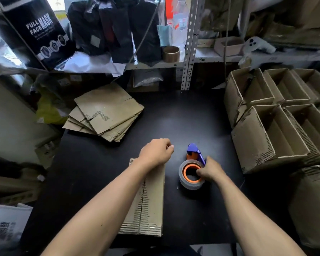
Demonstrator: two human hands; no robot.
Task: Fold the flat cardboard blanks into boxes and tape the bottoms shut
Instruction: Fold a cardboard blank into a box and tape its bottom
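A cardboard box lies on the black table under my left forearm, bottom seam facing up. My left hand hovers over the box's far end, fingers curled shut with nothing visible in them. To the right, a tape dispenser with a blue handle, orange core and clear tape roll rests on the table. My right hand grips the roll and handle from the right side. A stack of flat cardboard blanks lies at the table's far left.
Several folded open boxes are stacked along the right side. A metal shelf post and cluttered shelves stand behind the table. A black "Full Face Mask" carton leans at the upper left. Bags and cartons crowd the left floor.
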